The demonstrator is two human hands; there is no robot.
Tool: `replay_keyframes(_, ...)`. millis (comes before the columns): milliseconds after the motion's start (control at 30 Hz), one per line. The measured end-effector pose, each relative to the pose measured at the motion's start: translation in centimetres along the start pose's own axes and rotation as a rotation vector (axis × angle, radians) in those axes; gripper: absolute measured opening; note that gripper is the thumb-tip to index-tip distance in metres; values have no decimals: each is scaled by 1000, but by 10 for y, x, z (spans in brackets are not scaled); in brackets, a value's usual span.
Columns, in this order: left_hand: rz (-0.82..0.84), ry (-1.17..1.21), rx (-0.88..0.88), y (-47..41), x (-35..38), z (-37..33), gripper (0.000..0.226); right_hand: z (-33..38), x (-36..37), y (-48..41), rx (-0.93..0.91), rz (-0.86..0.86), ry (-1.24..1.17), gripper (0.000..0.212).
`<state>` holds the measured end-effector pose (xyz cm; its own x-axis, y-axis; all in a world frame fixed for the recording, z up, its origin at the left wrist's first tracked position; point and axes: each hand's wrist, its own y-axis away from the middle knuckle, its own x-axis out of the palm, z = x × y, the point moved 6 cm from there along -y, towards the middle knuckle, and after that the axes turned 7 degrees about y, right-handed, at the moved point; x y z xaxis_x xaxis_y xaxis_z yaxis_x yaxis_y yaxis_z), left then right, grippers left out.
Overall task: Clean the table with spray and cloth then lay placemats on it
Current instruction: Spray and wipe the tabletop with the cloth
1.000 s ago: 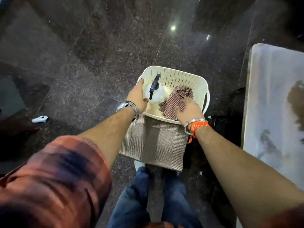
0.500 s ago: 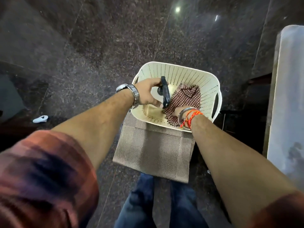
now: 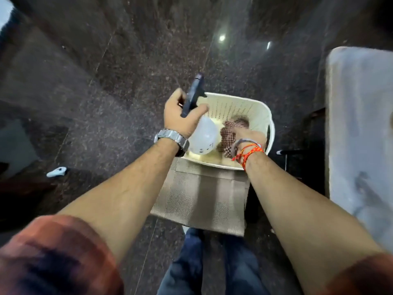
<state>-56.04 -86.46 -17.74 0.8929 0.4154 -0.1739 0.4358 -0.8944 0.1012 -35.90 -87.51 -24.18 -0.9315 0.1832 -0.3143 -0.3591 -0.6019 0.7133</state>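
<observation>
My left hand [image 3: 184, 117] is shut on the black trigger head of the white spray bottle [image 3: 204, 136], which is lifted above the left side of the cream perforated basket [image 3: 244, 105]. My right hand [image 3: 251, 136] is inside the basket, closed on the red-and-white checked cloth [image 3: 228, 133], which lies bunched on the basket floor. Beige woven placemats [image 3: 202, 196] lie folded under the basket's near edge. The pale table [image 3: 361, 128] runs along the right edge of the view.
The basket and placemats rest on a dark stand over a dark speckled stone floor [image 3: 127, 60]. A small white object [image 3: 56, 171] lies on the floor at left. My legs in blue jeans [image 3: 212, 262] are below.
My left hand gripped the spray bottle's trigger head and raised the bottle out of the basket. My right hand stayed on the checked cloth and gathered it.
</observation>
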Motion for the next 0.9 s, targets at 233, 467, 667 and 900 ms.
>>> replay_keyframes(233, 245, 163, -134, 60, 34, -77, 33, 41, -102, 55, -437, -327, 12, 41)
replay_keyframes(467, 453, 196, -217, 183, 101, -134, 30, 28, -223, 132, -540, -517, -48, 34)
replay_keyframes(667, 443, -30, -141, 325, 176, -132, 10, -52, -367, 159, -630, -533, -82, 28)
replay_keyframes(900, 343, -188, -130, 438, 235, -125, 31, -133, -488, 195, -591, -389, -103, 22)
